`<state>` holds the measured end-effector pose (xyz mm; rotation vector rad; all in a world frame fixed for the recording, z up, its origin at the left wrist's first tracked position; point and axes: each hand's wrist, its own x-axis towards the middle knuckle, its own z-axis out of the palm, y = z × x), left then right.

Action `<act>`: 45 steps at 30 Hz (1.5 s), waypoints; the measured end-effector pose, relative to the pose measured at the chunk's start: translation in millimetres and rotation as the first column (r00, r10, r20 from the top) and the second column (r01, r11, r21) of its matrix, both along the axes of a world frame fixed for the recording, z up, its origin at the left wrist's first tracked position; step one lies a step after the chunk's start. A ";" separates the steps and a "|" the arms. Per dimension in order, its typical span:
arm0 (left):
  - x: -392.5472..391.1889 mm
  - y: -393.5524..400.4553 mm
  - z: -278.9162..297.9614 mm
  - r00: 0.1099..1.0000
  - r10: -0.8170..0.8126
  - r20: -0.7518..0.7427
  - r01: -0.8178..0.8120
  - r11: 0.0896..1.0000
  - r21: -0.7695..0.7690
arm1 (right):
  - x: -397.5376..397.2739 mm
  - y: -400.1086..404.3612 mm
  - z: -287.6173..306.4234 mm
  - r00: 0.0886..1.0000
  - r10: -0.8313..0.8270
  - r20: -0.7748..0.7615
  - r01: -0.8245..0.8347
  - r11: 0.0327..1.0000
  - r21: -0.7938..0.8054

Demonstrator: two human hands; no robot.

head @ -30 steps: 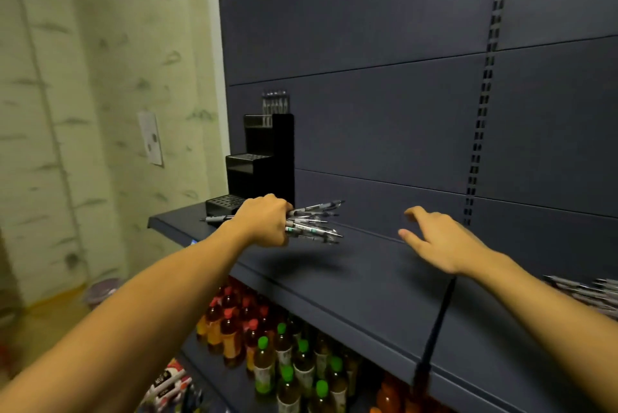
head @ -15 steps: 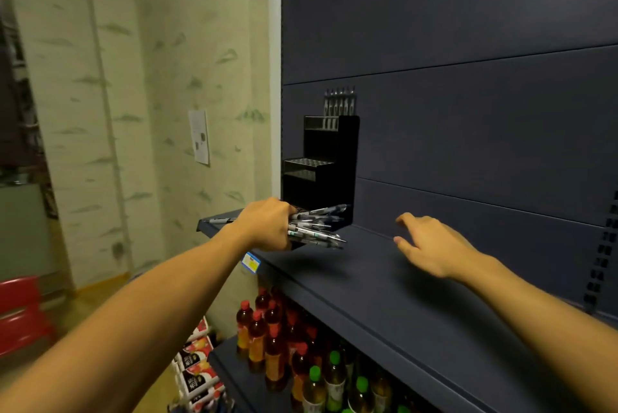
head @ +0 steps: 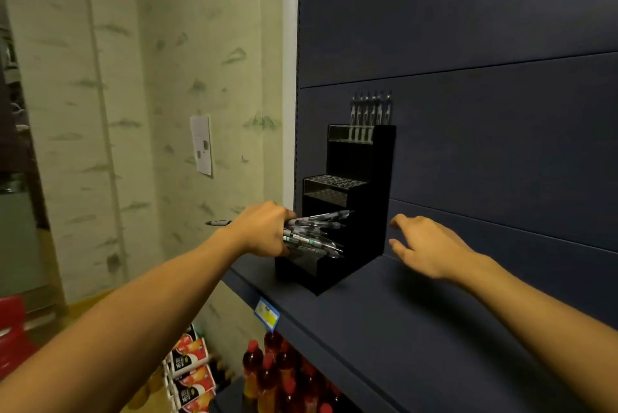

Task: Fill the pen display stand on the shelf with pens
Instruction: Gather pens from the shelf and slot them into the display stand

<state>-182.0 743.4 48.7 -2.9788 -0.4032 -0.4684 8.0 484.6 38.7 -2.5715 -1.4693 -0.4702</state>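
at mid frame the left hand [head: 264, 228] clenches a bundle of pens [head: 312, 232] before the stepped black stand [head: 347, 212]; the right hand [head: 431, 245], fingers released, reaches beside it. loading step: next, probably pinch one pen and slot it.

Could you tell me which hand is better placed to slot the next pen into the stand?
Probably the right hand: it is open and free beside the stand, while the left hand has its grip full with the bundle of pens.
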 end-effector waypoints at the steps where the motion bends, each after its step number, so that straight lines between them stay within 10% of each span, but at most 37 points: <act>1: 2.8 8.3 0.4 1.000 -0.011 -0.002 0.011 1.000 -0.004 | 0.7 4.0 1.0 1.000 -0.010 0.002 0.010 1.000 -0.007; 23: 49.8 170.5 -7.2 0.884 -0.468 0.008 0.468 0.883 0.030 | -70.7 90.2 -6.6 0.871 -0.489 -0.051 0.490 0.872 0.000; 45: 145.9 212.1 75.6 0.697 -0.661 0.277 0.689 0.725 -0.007 | -25.0 109.0 45.5 0.777 -0.629 0.023 0.626 0.776 0.074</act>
